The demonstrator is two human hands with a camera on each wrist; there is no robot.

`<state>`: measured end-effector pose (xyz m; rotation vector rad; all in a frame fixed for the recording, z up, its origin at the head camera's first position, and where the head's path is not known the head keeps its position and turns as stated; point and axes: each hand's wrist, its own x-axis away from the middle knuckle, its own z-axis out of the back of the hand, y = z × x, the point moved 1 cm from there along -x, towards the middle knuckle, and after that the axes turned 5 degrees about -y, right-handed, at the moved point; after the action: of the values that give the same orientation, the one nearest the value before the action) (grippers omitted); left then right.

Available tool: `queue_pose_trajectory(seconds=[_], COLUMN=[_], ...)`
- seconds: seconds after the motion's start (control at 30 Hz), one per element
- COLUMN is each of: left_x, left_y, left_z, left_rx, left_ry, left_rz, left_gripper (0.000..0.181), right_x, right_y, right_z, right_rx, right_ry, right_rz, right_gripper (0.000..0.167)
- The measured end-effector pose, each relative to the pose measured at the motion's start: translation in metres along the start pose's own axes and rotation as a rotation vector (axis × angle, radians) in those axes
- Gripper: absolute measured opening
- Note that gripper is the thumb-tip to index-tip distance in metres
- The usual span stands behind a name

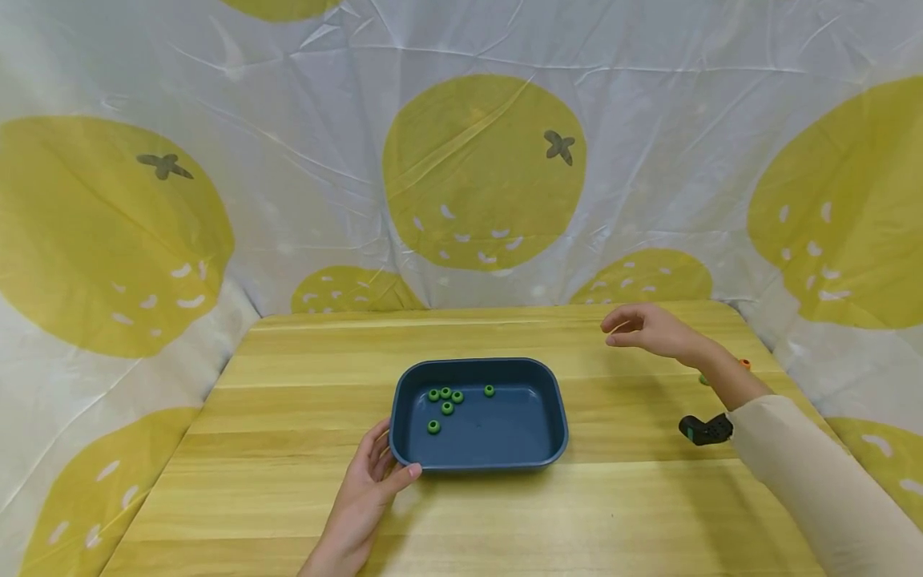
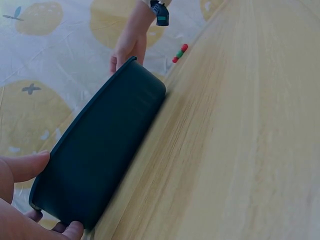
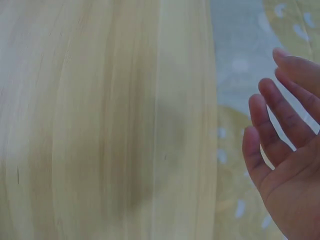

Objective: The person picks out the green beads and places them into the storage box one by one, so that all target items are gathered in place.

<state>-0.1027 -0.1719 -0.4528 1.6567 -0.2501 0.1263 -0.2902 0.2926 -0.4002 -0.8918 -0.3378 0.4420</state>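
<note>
A dark blue rectangular plastic tray (image 1: pixel 497 433) stands on the wooden table with several green beads (image 1: pixel 447 408) on its floor, mostly toward the left. My left hand (image 1: pixel 364 489) grips the tray's near left corner, thumb at the rim and fingers along the side. In the left wrist view, the fingertips (image 2: pixel 75 229) reach low on the tray's wall. To the right of the tray, my right hand (image 1: pixel 652 330) hovers over the table with loosely bent fingers. Its palm (image 3: pixel 295 185) holds nothing in the right wrist view.
Near the table's right edge lie an orange bead (image 1: pixel 745 365) and a green bead (image 1: pixel 703 379), partly behind the right forearm. A black device (image 1: pixel 707 429) is worn at the right wrist. A fruit-patterned curtain (image 1: pixel 483 168) hangs behind the wooden table (image 1: pixel 288 433).
</note>
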Motion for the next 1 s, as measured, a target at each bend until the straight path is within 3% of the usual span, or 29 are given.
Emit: queue_pose_trajectory(seconds=[0.63,1.0], left_x=[0.000,0.001], left_y=[0.002,0.000], left_z=[-0.001,0.000], left_rx=[0.015,-0.002], left_ry=[-0.012,-0.006], left_rz=[-0.008,-0.005], left_gripper=[0.086,0.086], right_x=[0.047,0.077], right_y=[0.039,0.070], right_z=[0.042,0.065], right_rx=[0.057,0.127], right_ry=[0.154,0.200], right_rz=[-0.131,-0.225], right_gripper=[0.046,0.052])
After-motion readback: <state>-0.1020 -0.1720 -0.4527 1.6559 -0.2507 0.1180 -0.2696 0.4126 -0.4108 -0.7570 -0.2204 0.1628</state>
